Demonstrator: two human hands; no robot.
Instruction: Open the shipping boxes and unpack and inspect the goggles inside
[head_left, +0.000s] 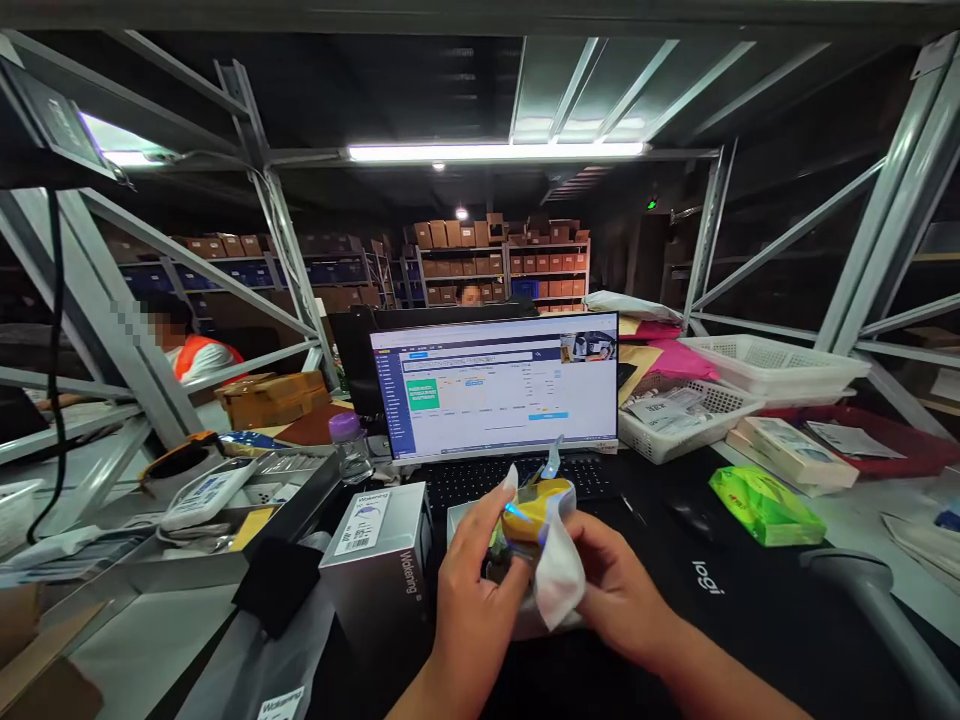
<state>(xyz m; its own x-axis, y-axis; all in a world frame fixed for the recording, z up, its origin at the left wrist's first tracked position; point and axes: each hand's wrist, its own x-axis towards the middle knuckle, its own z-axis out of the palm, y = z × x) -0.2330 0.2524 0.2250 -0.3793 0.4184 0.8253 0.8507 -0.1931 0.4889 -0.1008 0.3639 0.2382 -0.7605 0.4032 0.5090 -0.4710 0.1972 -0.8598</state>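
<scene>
A small yellow thing lies partly wrapped in a soft white pouch-like wrapper, held just in front of the keyboard. The fingers of my left hand curl round its left side, thumb toward me. On the other side my right hand is closed on the wrapper's edge, its fingertips partly behind it. What kind of item the yellow thing is, I cannot make out. Left of my hands stands a grey box printed "Wakening", with a white label on top.
The lit monitor stands behind the keyboard. Rightward are a mouse, a green tissue pack, a grey handheld scanner and white baskets. A purple-capped bottle and trays are at left. A person sits beyond.
</scene>
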